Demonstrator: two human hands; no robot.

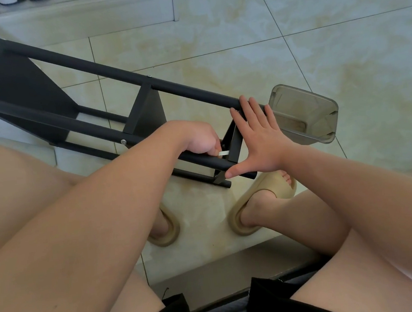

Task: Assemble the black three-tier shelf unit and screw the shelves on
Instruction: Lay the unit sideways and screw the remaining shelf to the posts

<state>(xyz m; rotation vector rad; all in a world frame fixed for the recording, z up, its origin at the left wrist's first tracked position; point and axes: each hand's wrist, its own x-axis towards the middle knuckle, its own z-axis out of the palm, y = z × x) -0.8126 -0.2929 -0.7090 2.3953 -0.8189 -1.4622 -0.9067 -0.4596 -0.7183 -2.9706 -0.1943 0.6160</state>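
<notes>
Black three-tier shelf unit (147, 111) lies on its side, round poles (90, 65) running far left to near right, flat shelves (16, 81) crosswise between them.

Black shelf unit (51, 100), beige slippers (259, 201)

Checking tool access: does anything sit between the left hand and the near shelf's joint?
Nothing visible. Left hand pinches a small silver tool right at the near shelf. Right hand presses flat on the shelf's other side; the clear tub sits beyond the posts.
</notes>
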